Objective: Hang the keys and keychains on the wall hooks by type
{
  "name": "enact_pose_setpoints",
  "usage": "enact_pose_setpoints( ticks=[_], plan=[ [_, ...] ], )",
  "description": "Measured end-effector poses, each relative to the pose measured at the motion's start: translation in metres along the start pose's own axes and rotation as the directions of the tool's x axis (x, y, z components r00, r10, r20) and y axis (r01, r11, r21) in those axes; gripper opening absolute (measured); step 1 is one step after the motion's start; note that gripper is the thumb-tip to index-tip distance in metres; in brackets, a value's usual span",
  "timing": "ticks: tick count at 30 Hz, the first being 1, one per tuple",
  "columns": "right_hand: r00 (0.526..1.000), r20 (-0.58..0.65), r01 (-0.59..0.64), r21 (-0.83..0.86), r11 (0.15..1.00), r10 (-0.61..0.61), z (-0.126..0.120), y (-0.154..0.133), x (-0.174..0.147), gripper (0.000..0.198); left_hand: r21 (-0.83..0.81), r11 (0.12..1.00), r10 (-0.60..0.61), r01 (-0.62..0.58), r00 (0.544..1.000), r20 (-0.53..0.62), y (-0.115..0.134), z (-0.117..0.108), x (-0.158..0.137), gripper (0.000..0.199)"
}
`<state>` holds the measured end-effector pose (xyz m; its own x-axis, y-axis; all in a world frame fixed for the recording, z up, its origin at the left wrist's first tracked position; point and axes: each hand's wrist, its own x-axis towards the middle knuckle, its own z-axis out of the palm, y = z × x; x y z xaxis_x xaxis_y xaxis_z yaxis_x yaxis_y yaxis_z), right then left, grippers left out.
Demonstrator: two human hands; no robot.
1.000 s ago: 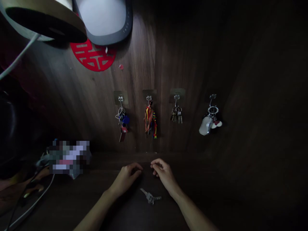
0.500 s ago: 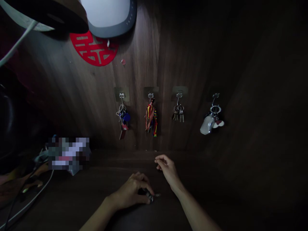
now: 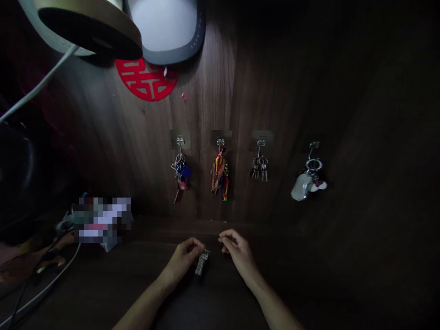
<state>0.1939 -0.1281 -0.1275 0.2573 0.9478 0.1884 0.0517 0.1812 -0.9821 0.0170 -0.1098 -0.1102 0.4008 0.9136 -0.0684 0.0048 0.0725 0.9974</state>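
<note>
My left hand (image 3: 184, 256) is closed, thumb and forefinger pinching the top of a small bunch of keys (image 3: 201, 265). The keys hang just above the dark wooden surface, tilted, their lower ends in shadow. To the right, my right hand (image 3: 237, 254) hovers with curled fingers, thumb against forefinger, and nothing shows in it. On the wall beyond, metal hooks carry a key bunch with a blue tag (image 3: 182, 172), keys with a colourful tassel (image 3: 220, 174), a plain ring of keys (image 3: 260, 167) and a keyring with a silvery fob (image 3: 302, 185).
A red paper cutout (image 3: 151, 87) sits on the wall below a grey-white cap (image 3: 165, 32). A round-based object (image 3: 89, 32) with a white cable (image 3: 41, 89) overhangs the upper left. A blurred-out package (image 3: 103, 222) and more cables lie at the left.
My left hand has lifted the keys off the surface and moved them up and away from me; they now dangle. The right hand stays nearly in place. The view has shifted slightly.
</note>
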Motion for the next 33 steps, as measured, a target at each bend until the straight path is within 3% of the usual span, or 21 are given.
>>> enact_pose_setpoints(
  ticks=[3, 8, 19, 26, 33],
  plan=[
    [0.993, 0.089, 0.085, -0.074, 0.994, -0.078, 0.005, -0.008, -0.008, 0.028, -0.261, 0.962, -0.083, 0.085, 0.996, 0.018, 0.0, 0.0, 0.0, 0.035],
    [0.969, 0.209, 0.18, -0.224, 0.958, -0.133, 0.014, -0.013, -0.02, 0.018, -0.391, 0.916, -0.078, 0.09, 0.996, 0.046, 0.003, 0.0, -0.001, 0.034],
    [0.955, 0.194, 0.274, -0.287, 0.918, -0.224, 0.013, -0.014, -0.019, 0.022, -0.368, 0.926, -0.023, 0.087, 0.984, 0.176, 0.003, -0.003, -0.001, 0.029],
    [0.977, 0.202, 0.105, -0.158, 0.982, -0.072, 0.014, -0.011, -0.019, 0.032, -0.287, 0.956, -0.001, 0.057, 0.981, 0.194, 0.001, -0.001, -0.001, 0.03],
    [0.985, 0.163, 0.056, 0.018, 0.998, -0.058, 0.017, -0.012, -0.016, 0.038, -0.234, 0.972, 0.037, -0.005, 0.991, 0.129, -0.004, -0.002, 0.001, 0.036]
  ],
)
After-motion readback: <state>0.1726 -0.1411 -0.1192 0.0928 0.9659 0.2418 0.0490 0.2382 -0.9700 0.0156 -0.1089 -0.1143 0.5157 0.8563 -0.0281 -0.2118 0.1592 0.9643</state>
